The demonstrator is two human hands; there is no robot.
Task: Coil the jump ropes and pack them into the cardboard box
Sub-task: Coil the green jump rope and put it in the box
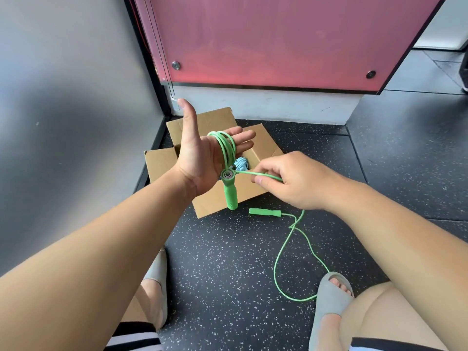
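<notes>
Green cord (291, 249) is what I am working with: thin, glossy and bright, with two slightly darker green grips. Several turns (226, 145) of it sit round my left hand (200, 158), which I hold flat above the cardboard box (162, 162), fingers straight and together, thumb pointing up. That hand carries the turns and does not clutch them.

One handle (231, 196) hangs from the heel of that palm. Its long axis points down across the box's near wall, with the metal bearing end uppermost.

My right hand (291, 181) is over the box's near right corner and pinches the cord between thumb and forefinger. From the top of the hanging handle to that pinch the cord runs almost level, out to the right.

The unwound length all lies on the right hand's side, so I judge that hand must do the feeding. It would lift the cord over the straight fingers toward the box's far side.

Below the pinch the slack drops to the speckled floor (228, 262) in front of the box. It swings out in a wide loop as far as the grey sandal (329, 295), then returns to the second handle (264, 212). This one lies flat just before the box's near wall, roughly parallel with it.

A fair length looks left to wind.

Inside the box, under my left fingers, a pale blue rope (240, 164) shows, already bundled.
</notes>
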